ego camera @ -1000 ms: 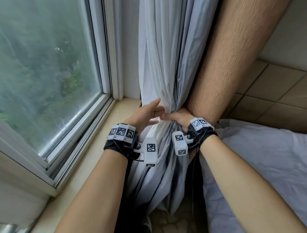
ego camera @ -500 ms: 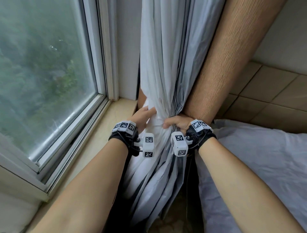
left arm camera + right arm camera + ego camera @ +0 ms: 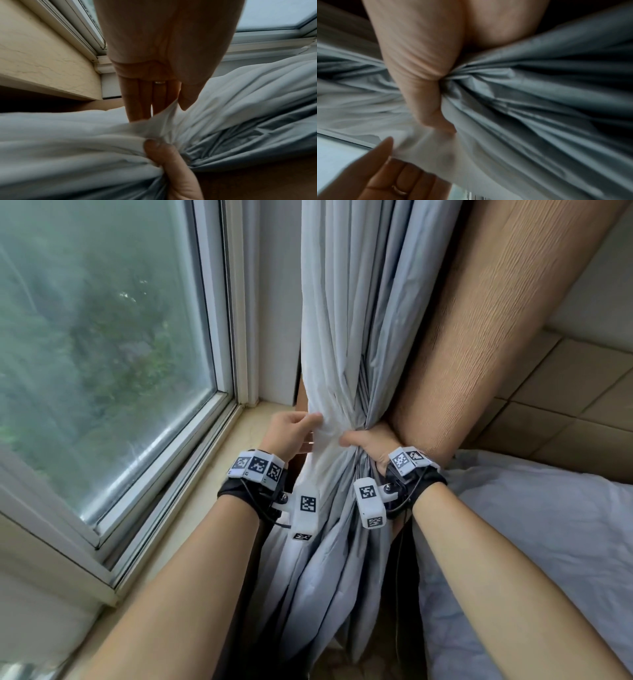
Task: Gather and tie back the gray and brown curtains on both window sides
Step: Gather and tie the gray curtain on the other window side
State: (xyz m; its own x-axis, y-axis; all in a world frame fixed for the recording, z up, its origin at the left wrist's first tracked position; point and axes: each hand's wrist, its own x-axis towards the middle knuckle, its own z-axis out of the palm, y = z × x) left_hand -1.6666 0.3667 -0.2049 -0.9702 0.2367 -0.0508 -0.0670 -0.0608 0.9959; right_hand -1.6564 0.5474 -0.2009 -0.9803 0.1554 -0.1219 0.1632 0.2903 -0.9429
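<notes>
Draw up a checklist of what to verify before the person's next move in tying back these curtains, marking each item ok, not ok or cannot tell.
1. Right hand grips the gathered gray curtain in a bunch: ok.
2. Left hand pinches the loose pale edge of the gray curtain between thumb and fingers: ok.
3. Brown curtain is included in the right hand's grip: cannot tell, it passes behind the hand.
4. A tie-back band or cord is at hand: cannot tell, none shows in any view.
5. Fabric below the grip hangs free of the windowsill: ok.
</notes>
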